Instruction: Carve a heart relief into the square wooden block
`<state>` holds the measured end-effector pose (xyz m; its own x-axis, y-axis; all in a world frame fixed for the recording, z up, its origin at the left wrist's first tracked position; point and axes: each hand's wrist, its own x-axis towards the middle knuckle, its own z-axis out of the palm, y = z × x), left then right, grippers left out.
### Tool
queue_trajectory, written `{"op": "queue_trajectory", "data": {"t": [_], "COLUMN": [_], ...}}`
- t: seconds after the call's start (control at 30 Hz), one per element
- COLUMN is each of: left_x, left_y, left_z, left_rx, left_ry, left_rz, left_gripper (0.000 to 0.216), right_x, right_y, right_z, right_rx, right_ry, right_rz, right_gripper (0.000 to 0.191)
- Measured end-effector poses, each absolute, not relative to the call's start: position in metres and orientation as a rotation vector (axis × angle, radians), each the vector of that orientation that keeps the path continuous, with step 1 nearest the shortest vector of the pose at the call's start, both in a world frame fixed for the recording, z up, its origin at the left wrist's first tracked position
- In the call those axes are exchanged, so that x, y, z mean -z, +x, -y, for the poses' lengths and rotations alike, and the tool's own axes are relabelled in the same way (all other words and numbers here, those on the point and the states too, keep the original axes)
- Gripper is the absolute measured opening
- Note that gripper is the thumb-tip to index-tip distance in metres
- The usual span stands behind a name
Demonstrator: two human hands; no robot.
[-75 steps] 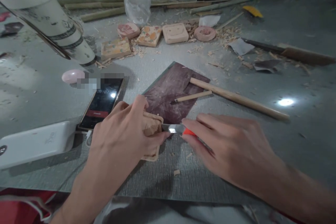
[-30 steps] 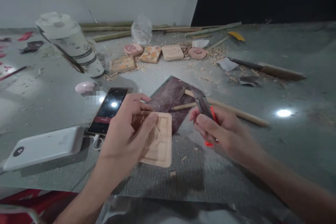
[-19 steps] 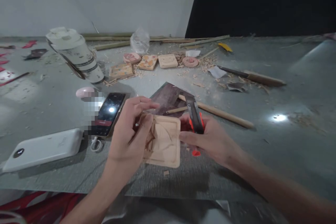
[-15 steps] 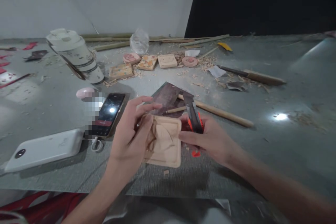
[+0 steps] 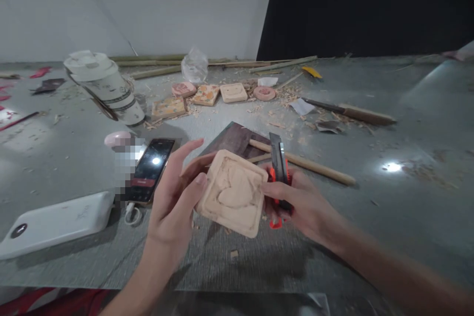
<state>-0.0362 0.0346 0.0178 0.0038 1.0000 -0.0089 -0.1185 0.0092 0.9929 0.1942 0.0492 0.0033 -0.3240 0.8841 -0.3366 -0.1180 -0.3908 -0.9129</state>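
Note:
Between my two hands is a square wooden block [image 5: 235, 192] with rounded corners, a raised rim and a heart shape carved in its face. My left hand [image 5: 177, 190] grips its left edge, thumb on the front and index finger lifted. My right hand [image 5: 296, 197] has its thumb on the block's right edge and also clasps an orange-and-black utility knife [image 5: 280, 173], blade end pointing up. Behind the block lie a dark brown sheet [image 5: 235, 138] and a wooden stick [image 5: 320, 169]. Part of the sheet is hidden by the block and my left hand.
A lidded paper cup [image 5: 105, 86], a phone [image 5: 152, 168] and a white power bank [image 5: 57, 224] stand or lie at left. Several carved pieces [image 5: 233, 92] sit among wood shavings at the back. A wooden-handled knife-like tool [image 5: 366, 114] lies at right, near a yellow scrap [image 5: 311, 72].
The block has turned clockwise and tilted, and its heart carving now shows more fully. My left thumb has shifted off its face towards the left edge. The utility knife stands more upright.

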Motion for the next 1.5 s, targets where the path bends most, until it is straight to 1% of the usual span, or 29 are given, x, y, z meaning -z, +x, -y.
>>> {"op": "queue_trajectory", "data": {"t": [0.27, 0.37, 0.43, 0.53, 0.67, 0.8, 0.87, 0.93, 0.97, 1.0, 1.13, 1.2, 1.27, 1.37, 1.5], "left_x": [-0.021, -0.017, -0.016, -0.021, -0.028, -0.019, -0.012, -0.006, -0.004, -0.002, -0.001, -0.004, -0.012, -0.024, -0.03], "left_y": [-0.03, -0.031, -0.032, -0.032, -0.028, -0.031, -0.034, -0.034, -0.033, -0.031, -0.022, -0.023, -0.028, -0.037, -0.043], "left_z": [-0.029, -0.031, -0.032, -0.031, -0.029, -0.028, -0.025, -0.021, -0.018, -0.015, -0.003, 0.0, 0.002, -0.002, -0.014], "left_rx": [-1.228, -1.252, -1.251, -1.162, -1.07, -1.127, -1.143, -1.137, -1.148, -1.161, -1.263, -1.298, -1.227, -1.152, -1.165], "left_ry": [1.116, 1.164, 1.168, 1.13, 0.978, 0.888, 0.932, 1.049, 1.103, 1.15, 1.015, 0.924, 0.9, 0.904, 0.871], "left_rz": [-1.183, -1.257, -1.267, -1.203, -1.06, -0.87, -0.768, -0.666, -0.675, -0.671, -0.746, -0.852, -0.995, -1.073, -0.99], "left_gripper": [0.059, 0.059, 0.06, 0.063, 0.062, 0.061, 0.075, 0.104, 0.114, 0.119, 0.114, 0.108, 0.1, 0.085, 0.062], "right_x": [-0.009, -0.009, -0.008, -0.006, -0.005, -0.001, 0.0, -0.001, -0.003, -0.005, -0.015, -0.019, -0.023, -0.03, -0.035], "right_y": [0.195, 0.198, 0.201, 0.202, 0.202, 0.199, 0.197, 0.193, 0.191, 0.189, 0.179, 0.178, 0.184, 0.197, 0.209], "right_z": [-0.049, -0.048, -0.048, -0.05, -0.051, -0.05, -0.049, -0.048, -0.047, -0.045, -0.041, -0.041, -0.043, -0.048, -0.057], "right_rx": [-1.903, -1.948, -1.919, -1.797, -1.726, -1.758, -1.767, -1.774, -1.781, -1.796, -1.91, -1.902, -1.812, -1.523, -0.934], "right_ry": [-1.074, -1.058, -1.073, -1.142, -1.243, -1.254, -1.212, -1.174, -1.164, -1.159, -1.16, -1.153, -1.184, -1.282, -1.306], "right_rz": [1.073, 1.149, 1.202, 1.231, 1.324, 1.256, 1.179, 1.118, 1.101, 1.097, 1.185, 1.311, 1.463, 1.771, 2.267], "right_gripper": [0.027, 0.031, 0.035, 0.038, 0.054, 0.047, 0.043, 0.042, 0.043, 0.045, 0.054, 0.051, 0.048, 0.05, 0.042]}}
